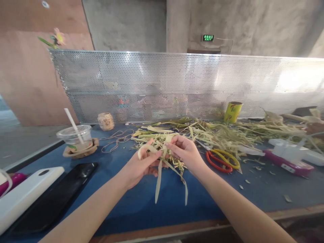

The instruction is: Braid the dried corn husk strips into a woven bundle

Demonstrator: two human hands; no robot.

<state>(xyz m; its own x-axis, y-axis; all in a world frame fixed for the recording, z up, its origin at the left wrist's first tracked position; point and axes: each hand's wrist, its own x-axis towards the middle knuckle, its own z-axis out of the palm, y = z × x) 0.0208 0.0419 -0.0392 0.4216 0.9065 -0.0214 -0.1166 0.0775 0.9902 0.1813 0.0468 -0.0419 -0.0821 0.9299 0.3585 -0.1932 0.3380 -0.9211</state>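
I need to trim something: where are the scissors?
In the head view, the scissors lie on the blue tabletop, just right of the person's right hand.

Leaf strips (158, 182) pale yellowish green; scissors (218, 151) with one red, one yellow handle; tabletop (126, 211) plain blue; power strip (275, 159) magenta, plugs (286, 148) white; smartphone (58, 195) black; metal divider (162, 71) silver, dotted with holes

Pale leaf strips (158, 184), one curled, ends dangling over blue tabletop (136, 211).
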